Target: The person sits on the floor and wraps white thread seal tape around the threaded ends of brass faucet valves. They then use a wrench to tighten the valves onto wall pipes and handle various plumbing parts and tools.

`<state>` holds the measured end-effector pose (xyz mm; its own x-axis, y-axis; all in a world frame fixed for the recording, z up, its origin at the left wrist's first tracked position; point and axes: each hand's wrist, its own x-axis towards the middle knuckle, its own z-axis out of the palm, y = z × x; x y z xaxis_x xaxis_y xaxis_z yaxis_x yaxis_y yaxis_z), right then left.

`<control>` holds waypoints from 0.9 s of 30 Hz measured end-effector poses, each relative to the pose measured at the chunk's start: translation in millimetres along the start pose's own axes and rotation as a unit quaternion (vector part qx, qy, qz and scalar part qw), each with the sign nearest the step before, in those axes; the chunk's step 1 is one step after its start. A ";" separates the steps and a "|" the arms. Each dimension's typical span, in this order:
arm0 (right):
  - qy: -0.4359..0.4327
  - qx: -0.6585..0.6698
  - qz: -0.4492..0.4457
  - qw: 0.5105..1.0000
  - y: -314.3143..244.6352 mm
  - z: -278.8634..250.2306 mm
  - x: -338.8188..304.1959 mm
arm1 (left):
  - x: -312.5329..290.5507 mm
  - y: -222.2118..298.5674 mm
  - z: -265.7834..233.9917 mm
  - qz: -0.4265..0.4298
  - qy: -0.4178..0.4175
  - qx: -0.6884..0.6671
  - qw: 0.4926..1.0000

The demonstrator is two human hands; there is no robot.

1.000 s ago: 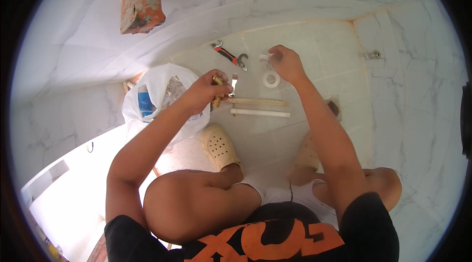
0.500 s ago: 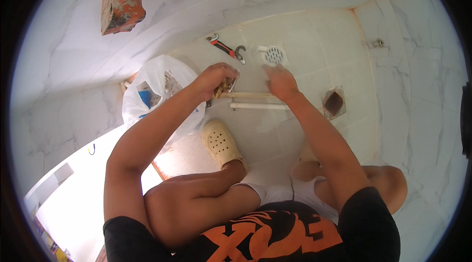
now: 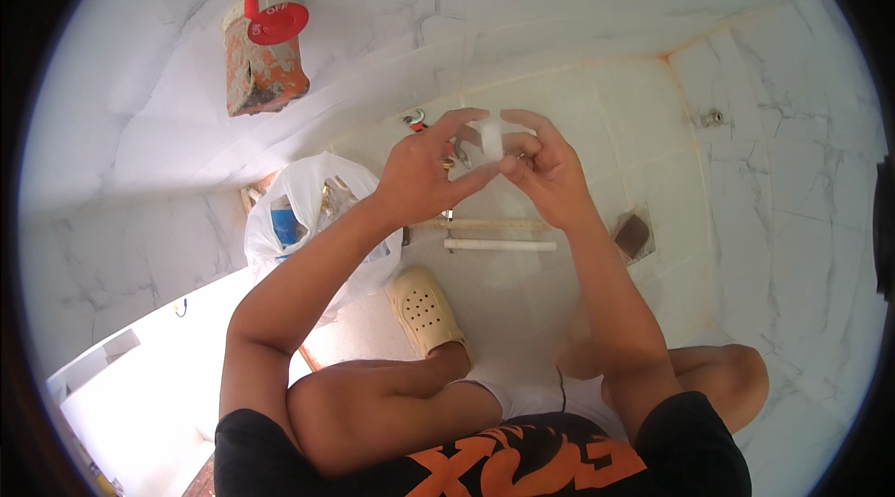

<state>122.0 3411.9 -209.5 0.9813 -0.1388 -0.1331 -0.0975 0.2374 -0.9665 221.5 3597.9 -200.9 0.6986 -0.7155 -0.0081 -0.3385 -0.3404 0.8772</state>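
Note:
In front of me, both hands are raised and brought close together around a small white cylindrical piece (image 3: pixel 491 138), blurred, its exact kind unclear. My left hand (image 3: pixel 424 166) curves round its left side, thumb at the lower end. From the other side my right hand (image 3: pixel 552 171) grips it between thumb and bent fingers. Behind the left hand lies a red and black wrench (image 3: pixel 415 121) with hooked metal jaws, partly hidden. A bit of brass-coloured metal (image 3: pixel 448 163) shows below the left fingers. The round floor drain is covered by my right hand.
A white plastic bag (image 3: pixel 264 236) with mixed items stands at left. Two pipe lengths, one a white pipe (image 3: pixel 499 244), lie on the floor. A square floor hole (image 3: pixel 632 236) is at right. A red-handled valve (image 3: pixel 278 23) and orange pipe stub (image 3: pixel 266 77) jut out upper left.
Both hands have come up and together, now around the white piece that lay beside the drain. My left hand has left the brass-coloured parts. The view has tilted up, revealing the valve body.

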 end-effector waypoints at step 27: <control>-0.075 -0.340 -0.100 0.932 -29.0 -6.0 -12.0 | 15.8 40.7 -28.5 -0.260 -0.071 -0.140 0.953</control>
<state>112.1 3400.9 -181.3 0.9983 0.0323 0.0476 0.0571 -0.4501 -0.8911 236.8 3590.1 -151.6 0.6275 -0.5766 -0.5233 0.2256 -0.5086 0.8309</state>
